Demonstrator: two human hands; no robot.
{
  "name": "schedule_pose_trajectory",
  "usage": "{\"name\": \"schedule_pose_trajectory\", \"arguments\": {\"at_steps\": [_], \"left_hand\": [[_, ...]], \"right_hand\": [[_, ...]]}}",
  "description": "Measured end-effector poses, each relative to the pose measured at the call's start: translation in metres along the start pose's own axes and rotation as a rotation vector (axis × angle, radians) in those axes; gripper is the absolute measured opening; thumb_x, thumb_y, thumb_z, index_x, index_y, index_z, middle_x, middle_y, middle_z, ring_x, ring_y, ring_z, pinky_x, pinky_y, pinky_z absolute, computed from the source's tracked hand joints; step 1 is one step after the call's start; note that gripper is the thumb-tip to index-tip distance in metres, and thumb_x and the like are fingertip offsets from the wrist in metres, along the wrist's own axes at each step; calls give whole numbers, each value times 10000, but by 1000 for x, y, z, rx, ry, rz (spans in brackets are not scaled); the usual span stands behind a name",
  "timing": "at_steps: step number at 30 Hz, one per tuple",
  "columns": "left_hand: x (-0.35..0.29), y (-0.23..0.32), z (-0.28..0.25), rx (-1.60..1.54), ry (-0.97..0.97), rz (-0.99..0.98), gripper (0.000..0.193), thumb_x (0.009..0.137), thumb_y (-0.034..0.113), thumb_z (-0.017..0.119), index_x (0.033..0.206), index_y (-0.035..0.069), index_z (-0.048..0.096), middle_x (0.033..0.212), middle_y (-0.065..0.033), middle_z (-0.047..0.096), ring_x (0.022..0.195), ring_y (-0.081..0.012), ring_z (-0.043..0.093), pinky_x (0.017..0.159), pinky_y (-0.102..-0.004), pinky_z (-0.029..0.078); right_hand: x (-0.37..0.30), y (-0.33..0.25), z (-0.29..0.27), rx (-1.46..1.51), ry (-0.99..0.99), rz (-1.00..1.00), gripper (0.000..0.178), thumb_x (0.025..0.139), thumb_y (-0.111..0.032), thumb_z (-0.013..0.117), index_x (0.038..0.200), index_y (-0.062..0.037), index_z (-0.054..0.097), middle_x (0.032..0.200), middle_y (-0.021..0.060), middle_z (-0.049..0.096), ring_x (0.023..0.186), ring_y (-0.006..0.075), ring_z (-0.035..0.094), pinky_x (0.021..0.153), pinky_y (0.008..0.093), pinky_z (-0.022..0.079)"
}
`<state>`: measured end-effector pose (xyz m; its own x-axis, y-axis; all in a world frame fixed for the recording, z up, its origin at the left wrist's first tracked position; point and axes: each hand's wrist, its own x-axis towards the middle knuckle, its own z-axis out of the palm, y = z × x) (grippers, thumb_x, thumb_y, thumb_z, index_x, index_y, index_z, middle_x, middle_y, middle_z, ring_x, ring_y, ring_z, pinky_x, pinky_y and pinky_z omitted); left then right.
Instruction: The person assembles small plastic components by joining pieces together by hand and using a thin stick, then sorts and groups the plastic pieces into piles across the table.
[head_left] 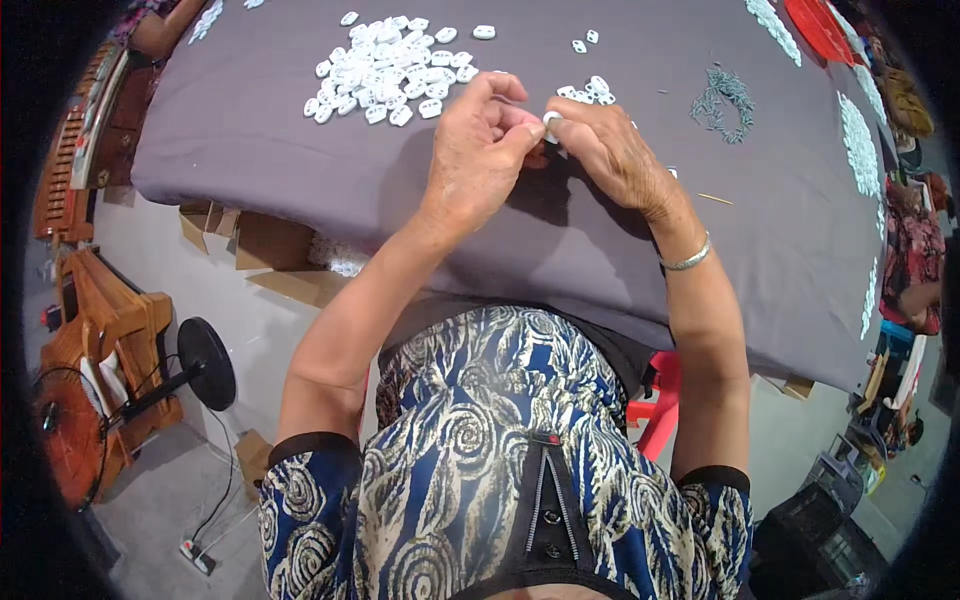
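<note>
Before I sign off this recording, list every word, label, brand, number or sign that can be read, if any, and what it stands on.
No text can be read in this view.
Small red tag on the patterned top: too small to read.
White pieces: no legible marks.
Cardboard box: no legible print.

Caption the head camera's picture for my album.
Left fingers and right fingers meet at one white piece, near a white heap on grey cloth.
</note>
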<state>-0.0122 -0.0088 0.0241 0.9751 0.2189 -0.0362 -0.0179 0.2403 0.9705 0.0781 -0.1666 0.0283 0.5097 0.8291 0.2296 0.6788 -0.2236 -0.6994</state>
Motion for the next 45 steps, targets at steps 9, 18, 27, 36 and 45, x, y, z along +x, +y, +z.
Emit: {"name": "schedule_pose_trajectory", "arguments": {"at_steps": [9,18,27,36,45], "left_hand": [[1,-2,-5,2,-5,-23,210,868,4,624,1062,-18,548,834,-85,670,755,-107,630,657,-239,508],[2,7,-11,51,-61,-123,216,889,75,647,1085,22,574,866,-25,659,796,-75,608,701,-217,472],[4,4,-10,197,-102,-43,273,887,105,658,1122,-7,576,794,-23,661,739,-58,589,661,-217,464],[2,5,-5,126,-60,-44,233,888,98,647,1084,-15,594,772,-26,648,691,-65,590,609,-223,481],[1,1,-3,101,-23,23,189,901,71,628,1063,-17,589,811,-24,629,703,-75,609,614,-212,487]], "right_hand": [[4,-18,-4,-159,-82,258,251,837,-255,550,890,-10,538,715,196,634,706,400,628,641,449,502],[2,-12,0,-186,-24,175,237,757,-225,594,854,-17,537,660,191,625,643,399,624,610,449,506],[1,-9,3,-207,-5,99,248,733,-214,567,870,-9,577,664,188,635,641,389,636,623,456,521],[0,-9,3,-206,-5,86,295,747,-230,568,940,-11,612,686,191,650,657,386,648,630,453,528],[1,-15,4,-184,24,107,277,756,-243,585,918,-20,611,664,182,637,619,383,631,596,445,519]]}}
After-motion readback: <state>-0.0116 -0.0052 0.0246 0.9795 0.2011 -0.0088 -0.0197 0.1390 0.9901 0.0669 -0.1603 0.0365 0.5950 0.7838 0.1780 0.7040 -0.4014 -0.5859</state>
